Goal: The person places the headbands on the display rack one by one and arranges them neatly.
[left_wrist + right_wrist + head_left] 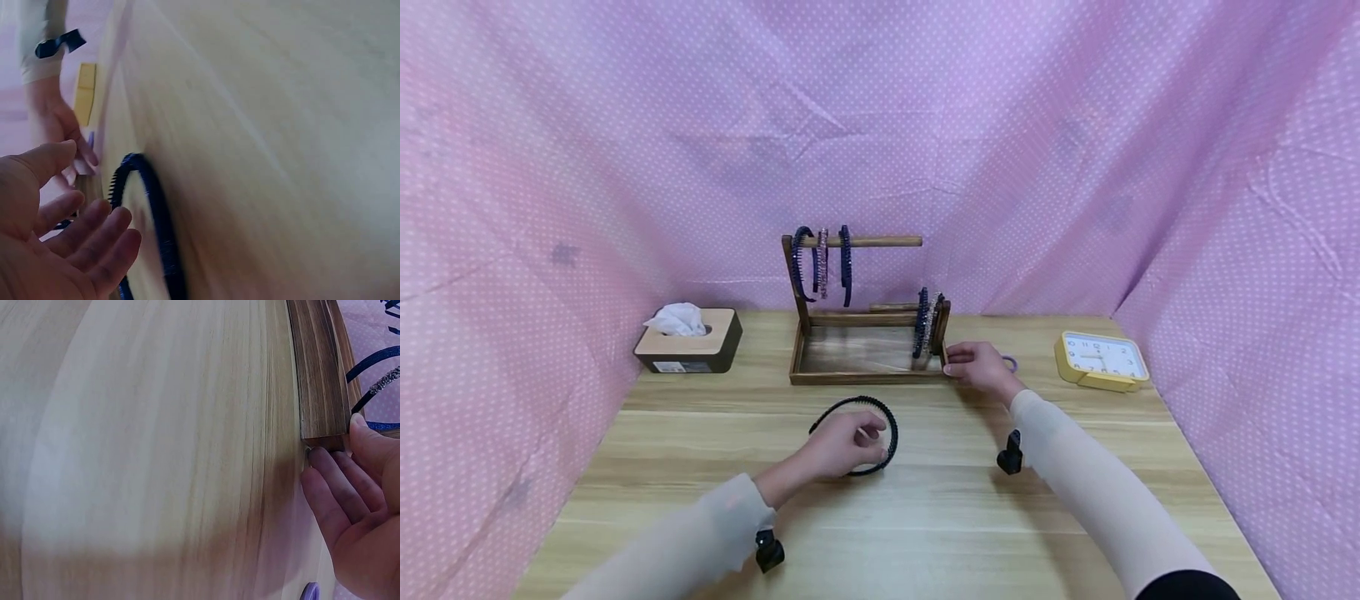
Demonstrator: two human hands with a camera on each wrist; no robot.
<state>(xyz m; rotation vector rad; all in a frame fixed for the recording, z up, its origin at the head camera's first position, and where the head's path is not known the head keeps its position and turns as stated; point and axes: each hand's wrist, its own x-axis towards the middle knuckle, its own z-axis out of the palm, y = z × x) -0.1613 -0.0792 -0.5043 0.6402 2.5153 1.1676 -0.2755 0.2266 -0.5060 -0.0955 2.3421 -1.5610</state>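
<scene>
A black toothed headband [891,417] lies on the table in front of the rack. My left hand [844,444] is over it, fingers loosely bent and nothing between them; the left wrist view shows the headband [159,212] just beyond the fingertips. My right hand [979,367] is at the right end of the wooden headband rack [865,378]. In the right wrist view, its thumb lies at the rim and its fingers are against the end of the rack [322,381], pinching it. Dark and pink headbands [846,262] hang on the upper bar, others [921,325] on the lower bar.
A tissue box [722,342] stands at the back left of the table. A yellow clock [1101,362] is at the back right. A small purple ring-shaped thing [1011,363] lies behind my right hand. Pink dotted cloth [880,125] hangs behind the table and along both sides.
</scene>
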